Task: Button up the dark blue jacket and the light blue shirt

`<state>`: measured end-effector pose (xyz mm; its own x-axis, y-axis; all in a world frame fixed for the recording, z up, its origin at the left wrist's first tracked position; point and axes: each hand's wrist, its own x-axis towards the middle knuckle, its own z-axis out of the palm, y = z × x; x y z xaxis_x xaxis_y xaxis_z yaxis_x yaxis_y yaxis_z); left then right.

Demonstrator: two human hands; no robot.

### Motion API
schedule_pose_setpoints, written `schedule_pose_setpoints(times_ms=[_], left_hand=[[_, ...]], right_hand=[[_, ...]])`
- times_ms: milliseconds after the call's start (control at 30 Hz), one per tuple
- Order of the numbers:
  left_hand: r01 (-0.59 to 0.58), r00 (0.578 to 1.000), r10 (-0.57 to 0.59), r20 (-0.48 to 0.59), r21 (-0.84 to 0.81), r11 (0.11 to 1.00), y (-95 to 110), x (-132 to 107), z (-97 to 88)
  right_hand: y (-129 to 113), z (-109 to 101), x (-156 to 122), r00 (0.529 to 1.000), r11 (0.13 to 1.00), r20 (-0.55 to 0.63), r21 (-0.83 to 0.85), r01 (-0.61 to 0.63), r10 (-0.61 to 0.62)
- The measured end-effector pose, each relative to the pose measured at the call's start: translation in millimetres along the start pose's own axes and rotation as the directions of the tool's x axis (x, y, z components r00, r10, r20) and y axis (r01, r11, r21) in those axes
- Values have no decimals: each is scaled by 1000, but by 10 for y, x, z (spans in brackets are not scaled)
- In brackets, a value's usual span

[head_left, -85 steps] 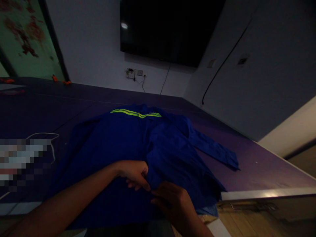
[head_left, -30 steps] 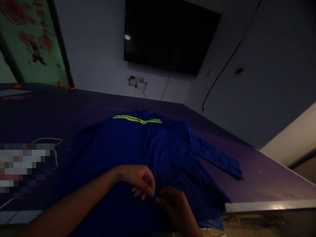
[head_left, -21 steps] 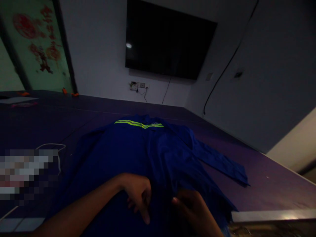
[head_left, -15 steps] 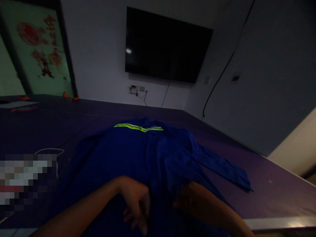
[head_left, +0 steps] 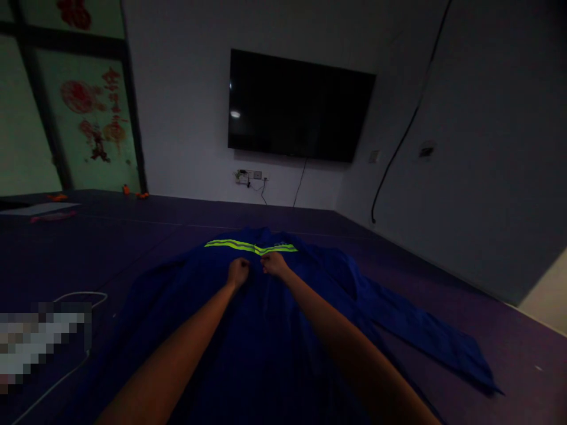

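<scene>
A blue work jacket (head_left: 248,342) with yellow-green reflective stripes across the chest lies spread out, front side up, collar away from me. One of its sleeves (head_left: 425,327) stretches out to the right. My left hand (head_left: 239,271) is closed at the front opening, just below the stripe. Close beside it, my right hand (head_left: 273,264) is also closed, at the opposite edge of the opening near the stripe. Both seem to pinch the jacket's cloth; the fingertips are small and dark, so the exact grip is hard to see.
The jacket lies on a purple floor surface (head_left: 150,248). A white cable (head_left: 82,293) and a blurred-out item (head_left: 39,342) are at the left. Small orange objects (head_left: 142,195) lie near the glass door (head_left: 84,118). A television (head_left: 301,106) hangs on the far wall.
Both hands have moved forward, away from me, from the lower part of the jacket up to its chest, and now stand closed side by side. The view has tilted up a little.
</scene>
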<state>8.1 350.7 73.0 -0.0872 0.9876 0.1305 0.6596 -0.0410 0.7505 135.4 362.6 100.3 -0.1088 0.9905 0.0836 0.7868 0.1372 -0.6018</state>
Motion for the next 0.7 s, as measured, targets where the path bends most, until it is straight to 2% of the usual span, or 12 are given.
schedule_pose_setpoints(times_ms=[133, 300, 400, 500, 600, 700], left_hand=[[-3, 991, 11, -132, 64, 998, -37, 224, 134], [175, 966, -136, -219, 171, 970, -21, 486, 301], [219, 955, -160, -248, 232, 948, -40, 570, 362], [163, 966, -92, -241, 297, 941, -90, 602, 391], [25, 984, 39, -172, 356, 934, -143, 637, 398], [-130, 982, 173, -77, 393, 910, -179, 689, 414]], right_hand=[[41, 298, 342, 987, 998, -150, -24, -57, 53], [188, 522, 605, 966, 992, -230, -17, -122, 115], [315, 561, 728, 960, 993, -251, 28, -119, 122], [474, 549, 835, 959, 990, -263, 114, -81, 109], [626, 550, 923, 959, 972, -268, 231, -32, 95], [734, 597, 991, 959, 929, -269, 369, 19, 87]])
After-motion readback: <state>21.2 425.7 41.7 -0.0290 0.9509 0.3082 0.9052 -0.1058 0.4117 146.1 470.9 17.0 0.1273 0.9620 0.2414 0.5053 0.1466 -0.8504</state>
